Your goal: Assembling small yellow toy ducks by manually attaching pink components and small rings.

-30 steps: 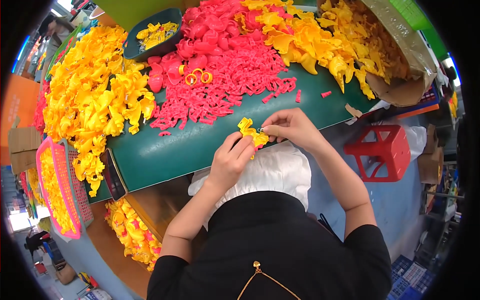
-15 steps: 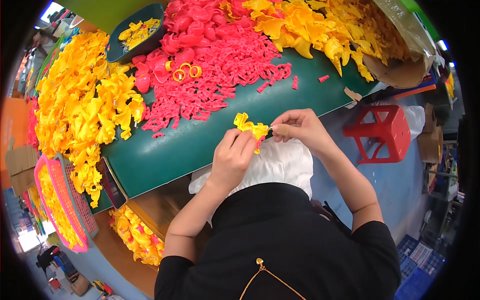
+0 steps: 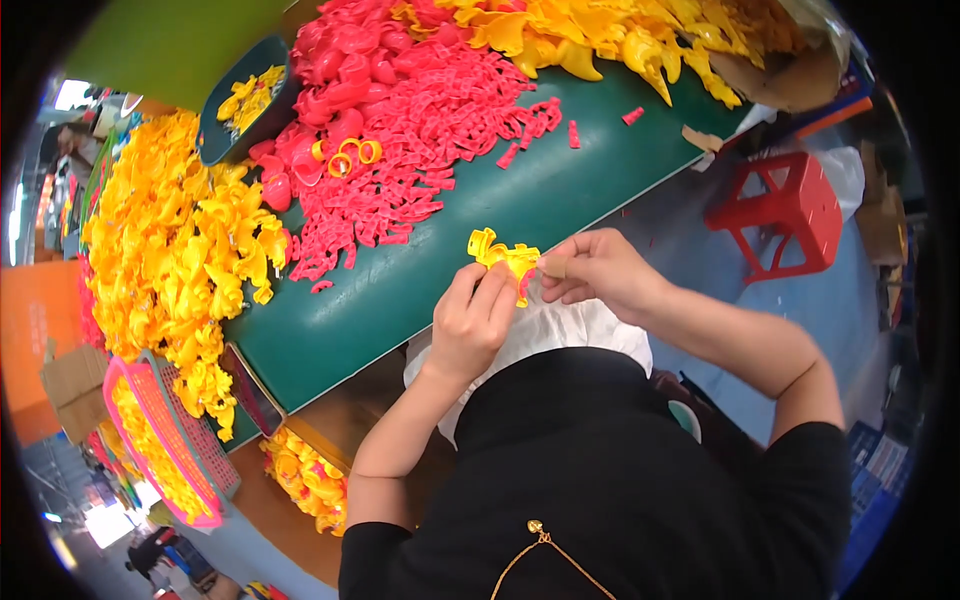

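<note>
My left hand [image 3: 472, 312] is closed on a yellow plastic part [image 3: 505, 254], a thin curved moulding with a clip-like end, held up over the table's front edge. A bit of red plastic [image 3: 524, 288] shows at its lower side, beside the fingers. My right hand [image 3: 608, 272] pinches at the right end of the yellow part, thumb and forefinger pressed together. Whatever sits between those fingertips is hidden. A tan strip [image 3: 553, 267] wraps one of these digits. White cloth [image 3: 570, 325] lies on my lap below both hands.
The green table [image 3: 400, 290] carries heaps of small red pieces [image 3: 400, 150], yellow parts [image 3: 170, 220] and larger yellow mouldings [image 3: 600, 40]. Yellow rings [image 3: 341, 164] lie on the red heap near a dark bin [image 3: 210, 145]. A pink basket [image 3: 150, 430] stands left, a red stool [image 3: 790, 215] right.
My right fingertips have closed in on the yellow part's end, covering a small metallic bit that showed between them before. The whole view has tilted and shifted.
</note>
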The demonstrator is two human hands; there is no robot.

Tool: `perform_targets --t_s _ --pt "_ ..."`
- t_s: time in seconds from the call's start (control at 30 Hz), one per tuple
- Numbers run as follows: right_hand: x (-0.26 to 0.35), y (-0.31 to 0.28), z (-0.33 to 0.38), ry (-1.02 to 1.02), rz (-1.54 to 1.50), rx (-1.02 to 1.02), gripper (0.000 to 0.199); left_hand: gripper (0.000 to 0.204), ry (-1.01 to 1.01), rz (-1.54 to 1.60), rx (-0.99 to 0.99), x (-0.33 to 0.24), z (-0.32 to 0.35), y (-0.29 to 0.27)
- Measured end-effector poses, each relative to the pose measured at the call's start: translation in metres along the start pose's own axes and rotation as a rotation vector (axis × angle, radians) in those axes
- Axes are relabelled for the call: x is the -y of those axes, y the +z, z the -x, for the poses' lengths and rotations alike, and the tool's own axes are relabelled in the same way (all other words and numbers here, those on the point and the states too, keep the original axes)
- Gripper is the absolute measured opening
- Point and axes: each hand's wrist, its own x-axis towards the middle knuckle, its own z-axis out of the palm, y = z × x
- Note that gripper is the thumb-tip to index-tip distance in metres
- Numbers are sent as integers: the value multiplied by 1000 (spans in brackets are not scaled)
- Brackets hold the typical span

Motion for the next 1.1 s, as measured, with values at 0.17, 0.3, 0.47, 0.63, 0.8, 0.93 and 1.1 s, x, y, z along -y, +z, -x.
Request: perform_targets --t_s 0.17,0.3,0.47,0.63,0.8,0.93,1.1 --pt "-9 -3 -2 -70 48 46 16 23 31 -2 -39 3 2 4" --pt "-34 -8 -10 -685 590 -137 10 23 80 35 -69 10 0 10" --pt "-4 -12 -6 -825 897 -111 14 27 46 89 -4 16 -2 6" --pt "88 -44 -27 -795 958 -378 25 32 -139 124 -119 11 4 2" --pt "105 -66 -97 -824 1290 -943 52 30 -214 166 -125 3 0 2" --pt "100 -68 -117 -793 1304 -991 49 29 -264 212 -158 -1 4 7" --pt "116 -51 -91 -754 1339 -851 42 32 -277 187 -184 2 6 -5"
